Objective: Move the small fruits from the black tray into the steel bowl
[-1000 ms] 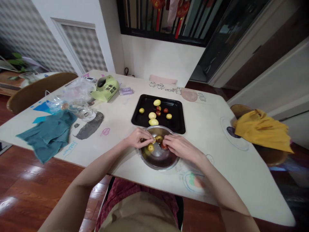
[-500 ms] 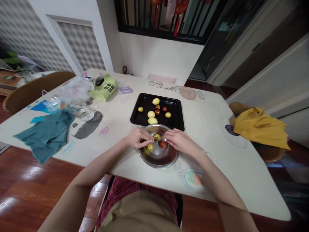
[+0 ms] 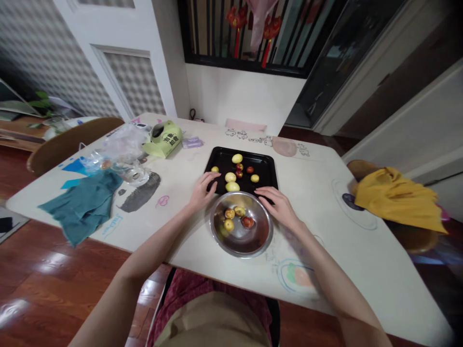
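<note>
Fruit (image 3: 248, 222) is apparently kept from rolling by the bowl (image 3: 237, 246), near whose far rim left hand (image 3: 204, 191) and right hand (image 3: 278, 205) are held, each grip loosely parted, empty.

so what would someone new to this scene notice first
Most likely the shiny metal bowl near the table's front edge, holding four fruits, and the black tray of yellow and red fruit just beyond. The left hand and right hand are open at either side. Far right, a bright yellow cloth stands out.
</note>
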Demonstrator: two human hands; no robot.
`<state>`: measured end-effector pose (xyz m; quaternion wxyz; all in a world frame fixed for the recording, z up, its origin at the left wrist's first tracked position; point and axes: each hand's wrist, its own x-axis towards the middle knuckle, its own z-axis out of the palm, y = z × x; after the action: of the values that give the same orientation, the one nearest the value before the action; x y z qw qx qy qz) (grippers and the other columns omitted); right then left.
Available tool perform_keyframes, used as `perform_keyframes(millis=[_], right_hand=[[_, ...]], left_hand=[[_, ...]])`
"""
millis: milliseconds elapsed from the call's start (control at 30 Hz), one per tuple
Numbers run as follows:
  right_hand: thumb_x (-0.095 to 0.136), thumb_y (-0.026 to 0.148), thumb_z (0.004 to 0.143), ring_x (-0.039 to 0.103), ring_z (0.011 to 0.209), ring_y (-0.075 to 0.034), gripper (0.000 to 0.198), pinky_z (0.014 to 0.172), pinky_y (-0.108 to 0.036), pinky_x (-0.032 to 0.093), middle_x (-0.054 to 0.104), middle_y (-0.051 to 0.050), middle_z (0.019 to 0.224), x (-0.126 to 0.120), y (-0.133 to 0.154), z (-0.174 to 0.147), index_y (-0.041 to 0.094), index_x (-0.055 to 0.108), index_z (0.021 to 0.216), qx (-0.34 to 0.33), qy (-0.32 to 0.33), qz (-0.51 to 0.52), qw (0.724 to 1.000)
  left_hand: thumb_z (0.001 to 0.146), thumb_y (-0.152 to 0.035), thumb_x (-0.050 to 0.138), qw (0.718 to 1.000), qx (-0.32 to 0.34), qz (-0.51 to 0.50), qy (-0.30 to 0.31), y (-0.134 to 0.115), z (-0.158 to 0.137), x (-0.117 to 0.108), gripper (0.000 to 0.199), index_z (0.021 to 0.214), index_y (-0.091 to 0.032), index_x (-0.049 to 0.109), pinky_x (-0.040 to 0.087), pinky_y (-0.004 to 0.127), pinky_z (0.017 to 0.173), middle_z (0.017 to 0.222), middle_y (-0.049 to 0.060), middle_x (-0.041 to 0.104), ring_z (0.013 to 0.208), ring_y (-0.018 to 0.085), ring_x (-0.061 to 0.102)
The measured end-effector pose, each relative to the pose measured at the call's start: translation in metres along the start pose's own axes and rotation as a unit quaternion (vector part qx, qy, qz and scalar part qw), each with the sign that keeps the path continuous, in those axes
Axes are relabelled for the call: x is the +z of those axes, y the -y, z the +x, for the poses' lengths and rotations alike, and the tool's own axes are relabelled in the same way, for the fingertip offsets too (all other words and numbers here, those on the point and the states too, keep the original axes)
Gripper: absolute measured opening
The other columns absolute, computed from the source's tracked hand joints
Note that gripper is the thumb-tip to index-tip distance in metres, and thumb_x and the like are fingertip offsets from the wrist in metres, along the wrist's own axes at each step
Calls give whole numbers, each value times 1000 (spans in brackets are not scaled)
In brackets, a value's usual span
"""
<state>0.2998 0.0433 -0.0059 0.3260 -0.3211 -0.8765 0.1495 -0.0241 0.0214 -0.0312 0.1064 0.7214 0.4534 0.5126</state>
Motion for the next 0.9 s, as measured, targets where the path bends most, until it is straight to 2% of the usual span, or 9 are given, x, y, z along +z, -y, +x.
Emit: perform_keyframes(millis=[133, 200, 300, 467, 600, 767, 900], right_hand=[[46, 34, 109, 70, 111, -28, 30, 100, -50, 58, 74, -12, 115, 10, 3, -37, 24, 73, 115, 59, -100, 10, 993], [44, 33, 109, 69, 107, -28, 30, 96, -49, 59, 73, -13, 111, 18, 5, -53, 23, 72, 113, 74, -125, 9, 989], [41, 31, 110, 69, 105, -27, 30, 93, -46, 59, 71, -13, 110, 28, 8, -63, 23, 70, 112, 79, -125, 12, 989], [41, 30, 110, 69, 105, -26, 27, 93, -43, 58, 70, -12, 109, 33, 4, -53, 23, 67, 110, 74, -123, 11, 990], [41, 27, 108, 69, 104, -25, 26, 92, -41, 59, 70, -11, 109, 33, 2, -52, 23, 67, 110, 68, -121, 1, 990], [43, 24, 106, 70, 103, -25, 24, 91, -41, 60, 70, -11, 109, 33, 1, -55, 22, 67, 109, 68, -110, -7, 992], [43, 25, 106, 69, 103, -25, 25, 91, -42, 60, 70, -12, 109, 34, 0, -54, 22, 68, 108, 69, -115, -8, 991]], left_hand=[[104, -22, 50, 998, -34, 45, 29, 14, -3, 4, 39, 142, -21, 58, 51, 49, 119, 142, 15, 61, 138, 27, 59], [102, -20, 52, 997, -37, 47, 42, 18, -5, 7, 44, 145, -22, 54, 52, 49, 118, 146, 15, 58, 141, 27, 56], [99, -17, 52, 997, -38, 59, 44, 23, -1, 11, 47, 146, -21, 52, 51, 49, 119, 149, 16, 54, 143, 28, 53], [93, -4, 44, 991, -45, 123, 35, 34, 22, 15, 50, 138, -17, 60, 47, 53, 123, 149, 17, 57, 141, 28, 56], [87, 2, 45, 976, -54, 202, 67, 44, 42, 22, 53, 132, -15, 68, 44, 56, 126, 152, 17, 57, 147, 32, 52], [83, 4, 49, 970, -59, 221, 84, 51, 50, 31, 51, 122, -14, 75, 51, 55, 121, 142, 18, 65, 140, 34, 58], [82, 2, 55, 965, -64, 234, 99, 54, 50, 29, 44, 117, -14, 76, 53, 52, 117, 132, 18, 69, 130, 33, 63]])
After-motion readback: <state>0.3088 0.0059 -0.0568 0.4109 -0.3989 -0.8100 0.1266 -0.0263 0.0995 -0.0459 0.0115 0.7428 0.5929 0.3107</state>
